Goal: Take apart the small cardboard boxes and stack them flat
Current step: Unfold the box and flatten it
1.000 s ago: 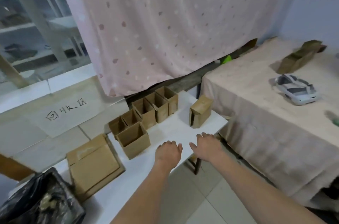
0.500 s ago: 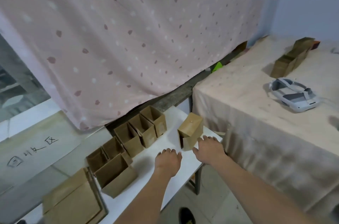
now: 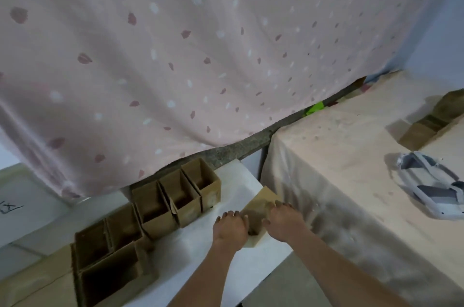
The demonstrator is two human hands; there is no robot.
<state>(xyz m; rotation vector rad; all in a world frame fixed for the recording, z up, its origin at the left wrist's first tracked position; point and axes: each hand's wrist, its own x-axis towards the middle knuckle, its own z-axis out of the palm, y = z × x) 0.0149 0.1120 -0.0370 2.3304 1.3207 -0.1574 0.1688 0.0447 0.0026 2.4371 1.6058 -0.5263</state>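
A small closed cardboard box (image 3: 261, 208) stands tilted near the right end of the white table (image 3: 238, 173). My left hand (image 3: 231, 230) holds its left side and my right hand (image 3: 285, 221) grips its right side, fingers bent over the top edge. The hands hide the box's lower part, and the picture is blurred. Left of it, several open-topped cardboard boxes stand in a row (image 3: 179, 197) running toward the near left, ending at a larger open box (image 3: 108, 279).
Flattened cardboard (image 3: 32, 289) lies at the lower left. A pink dotted curtain (image 3: 200, 55) hangs just behind the boxes. A cloth-covered table (image 3: 351, 156) on the right carries a white headset (image 3: 431, 186) and more cardboard boxes (image 3: 426, 125). Floor shows below the table's front edge.
Both hands moved forward from the table's front edge and took hold of the closed box, which is now tilted. The camera view swung to the right and closer.
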